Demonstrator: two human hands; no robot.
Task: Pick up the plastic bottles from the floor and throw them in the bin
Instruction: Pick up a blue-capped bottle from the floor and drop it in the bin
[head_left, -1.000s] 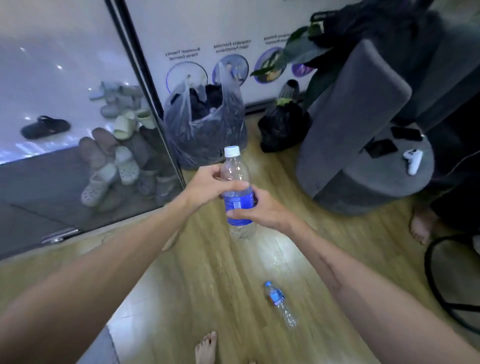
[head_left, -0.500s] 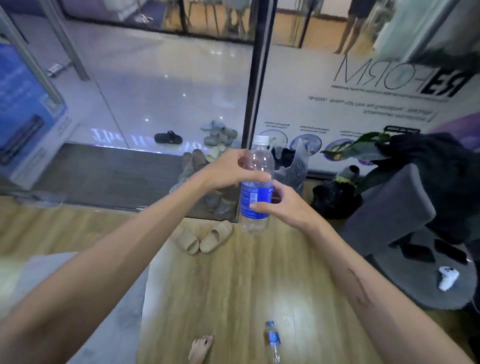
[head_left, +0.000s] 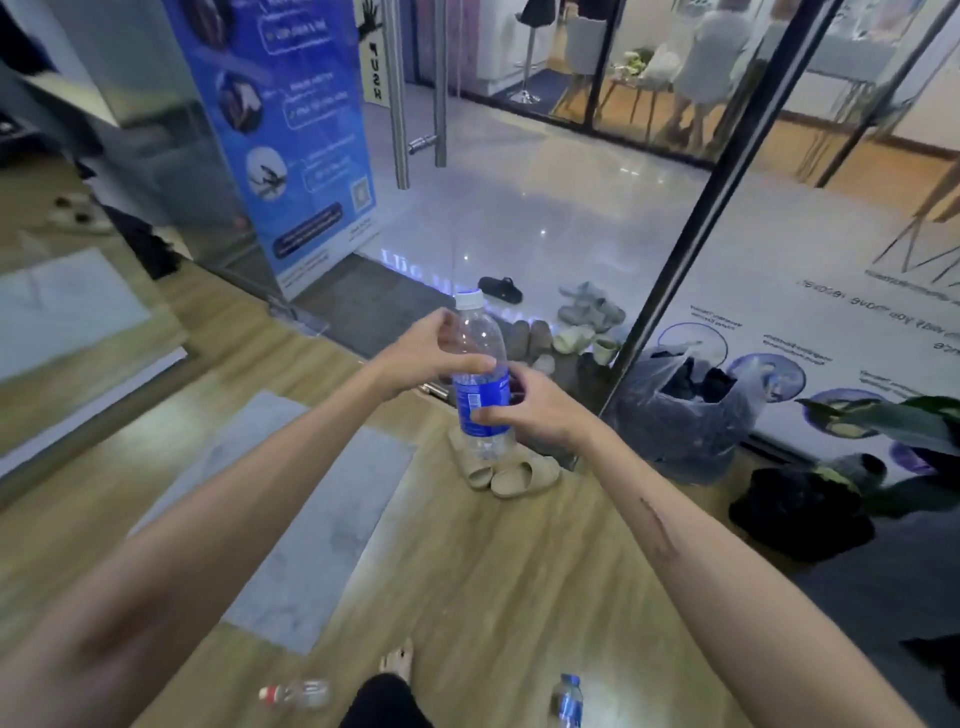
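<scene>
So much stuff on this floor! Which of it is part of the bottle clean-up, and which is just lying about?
Part of the job:
- blue-label bottle, held upright by left hand and right hand
- red-capped bottle on the floor
- blue-capped bottle on the floor

Just lying about:
- beige slippers
- clear plastic bag of dark things
- black bag
- shoes beyond the glass

floor by foot (head_left: 397, 662): open | ahead: sandals (head_left: 506, 470), glass wall (head_left: 545, 218) | right: bag (head_left: 680, 415)

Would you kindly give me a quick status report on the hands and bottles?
Both hands, left and right, hold blue-label bottle upright. Two bottles on floor: red-cap, blue-cap. No bin visible.
</scene>
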